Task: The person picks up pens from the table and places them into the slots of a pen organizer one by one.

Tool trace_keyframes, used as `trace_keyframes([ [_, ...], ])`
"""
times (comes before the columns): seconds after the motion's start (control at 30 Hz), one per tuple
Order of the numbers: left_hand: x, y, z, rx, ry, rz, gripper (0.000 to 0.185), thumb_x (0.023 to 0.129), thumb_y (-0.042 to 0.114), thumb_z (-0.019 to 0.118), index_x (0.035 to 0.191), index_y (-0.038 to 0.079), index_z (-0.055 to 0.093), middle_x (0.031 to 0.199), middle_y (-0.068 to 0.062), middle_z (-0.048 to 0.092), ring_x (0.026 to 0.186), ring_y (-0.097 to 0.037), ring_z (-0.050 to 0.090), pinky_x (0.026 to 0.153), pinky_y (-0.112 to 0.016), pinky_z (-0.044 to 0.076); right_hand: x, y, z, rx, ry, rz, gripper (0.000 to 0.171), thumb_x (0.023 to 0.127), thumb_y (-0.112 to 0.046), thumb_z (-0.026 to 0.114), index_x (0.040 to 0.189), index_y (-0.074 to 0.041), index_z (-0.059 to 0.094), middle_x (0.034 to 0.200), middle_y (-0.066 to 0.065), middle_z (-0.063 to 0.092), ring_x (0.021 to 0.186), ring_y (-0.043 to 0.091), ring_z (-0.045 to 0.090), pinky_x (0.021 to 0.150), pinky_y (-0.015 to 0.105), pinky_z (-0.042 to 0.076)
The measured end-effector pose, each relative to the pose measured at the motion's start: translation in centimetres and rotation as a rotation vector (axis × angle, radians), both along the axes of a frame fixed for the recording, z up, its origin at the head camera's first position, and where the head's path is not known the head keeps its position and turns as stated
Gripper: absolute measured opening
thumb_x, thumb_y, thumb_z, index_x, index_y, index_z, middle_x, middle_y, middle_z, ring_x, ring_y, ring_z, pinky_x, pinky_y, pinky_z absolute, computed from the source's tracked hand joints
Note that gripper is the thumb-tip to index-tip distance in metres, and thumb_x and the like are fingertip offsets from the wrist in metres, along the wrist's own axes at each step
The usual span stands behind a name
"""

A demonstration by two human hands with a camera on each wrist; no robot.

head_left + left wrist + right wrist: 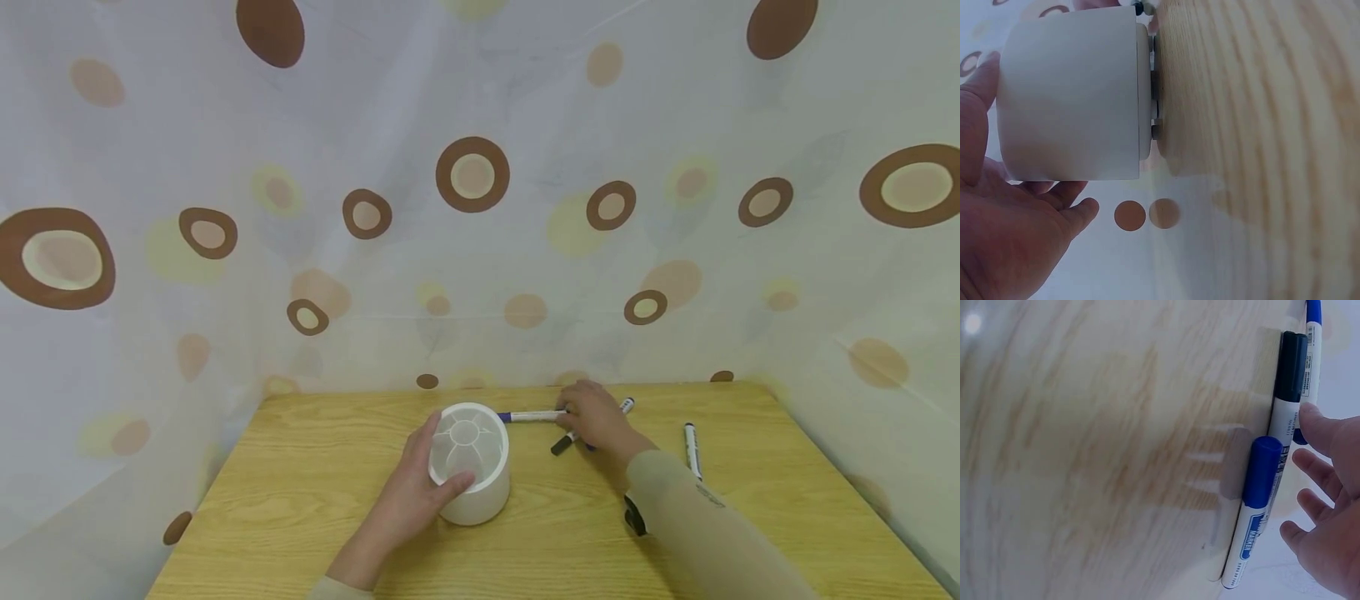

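Observation:
My left hand (441, 457) grips a white round holder (471, 467) standing on the wooden table (315, 467), thumb on the near rim and fingers round the far side. In the left wrist view the holder (1072, 94) lies against my palm (1010, 231). My right hand (594, 415) rests over a group of markers behind the holder: a blue-capped marker (531, 415) and a black-capped one (564, 443). In the right wrist view its fingers (1325, 481) are fairly straight, one fingertip touching the black-capped marker (1288, 381), beside a blue-capped marker (1254, 506).
Another black marker (692, 448) lies to the right of my right forearm, and a dark object (634, 517) shows under the sleeve. A spotted curtain (480, 183) hangs round the table's back and sides. The table edge runs close behind the markers.

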State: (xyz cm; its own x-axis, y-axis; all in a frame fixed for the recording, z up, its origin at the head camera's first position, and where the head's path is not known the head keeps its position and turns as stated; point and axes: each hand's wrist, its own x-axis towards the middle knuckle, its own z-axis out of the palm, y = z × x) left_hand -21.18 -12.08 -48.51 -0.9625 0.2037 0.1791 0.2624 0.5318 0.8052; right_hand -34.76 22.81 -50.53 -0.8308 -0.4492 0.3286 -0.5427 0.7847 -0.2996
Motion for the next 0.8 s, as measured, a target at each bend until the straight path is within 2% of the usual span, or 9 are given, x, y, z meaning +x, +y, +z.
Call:
trace_keyframes([
  [0.13,0.0,0.0,0.0,0.000,0.004,0.005,0.104,0.098,0.045,0.085,0.176,0.012,0.024,0.170,-0.025,0.038,0.147,-0.050,0.049,0.119,-0.074,0.040,0.5,-0.1,0.6,-0.058,-0.063,-0.058,0.012,0.103,-0.015,0.078,0.111,-0.007,0.079,0.111,0.011,0.076,0.116,0.046,0.064,0.096,0.064,0.055],
  [0.3,0.0,0.0,-0.1,0.004,0.001,0.003,0.104,0.099,0.045,0.085,0.176,0.013,0.024,0.170,-0.024,0.037,0.148,-0.049,0.049,0.119,-0.074,0.039,1.8,-0.8,2.4,-0.124,-0.157,-0.133,0.013,0.108,-0.016,0.072,0.116,-0.006,0.076,0.113,0.013,0.078,0.113,0.044,0.068,0.091,0.060,0.058],
  [0.47,-0.1,-0.1,-0.2,0.005,0.000,0.004,0.104,0.099,0.047,0.084,0.176,0.014,0.023,0.171,-0.024,0.037,0.148,-0.049,0.048,0.119,-0.074,0.039,2.2,-1.0,3.3,-0.160,-0.132,-0.142,0.019,0.109,-0.016,0.071,0.123,-0.004,0.074,0.115,0.015,0.079,0.114,0.044,0.071,0.096,0.061,0.059],
  [0.6,-0.1,-0.2,-0.2,0.012,0.004,0.000,0.104,0.099,0.046,0.084,0.176,0.012,0.024,0.171,-0.023,0.037,0.149,-0.049,0.048,0.119,-0.074,0.039,2.7,-1.2,4.2,-0.193,-0.110,-0.143,0.021,0.110,-0.017,0.071,0.127,-0.005,0.075,0.115,0.011,0.080,0.118,0.043,0.069,0.101,0.064,0.056],
  [0.8,-0.1,-0.1,-0.3,0.017,0.005,-0.002,0.104,0.099,0.046,0.084,0.176,0.012,0.023,0.171,-0.024,0.036,0.149,-0.050,0.047,0.120,-0.074,0.038,3.8,-1.6,6.1,-0.228,-0.093,-0.163,0.023,0.112,-0.021,0.069,0.126,-0.005,0.077,0.112,0.007,0.079,0.117,0.041,0.067,0.098,0.064,0.054],
])
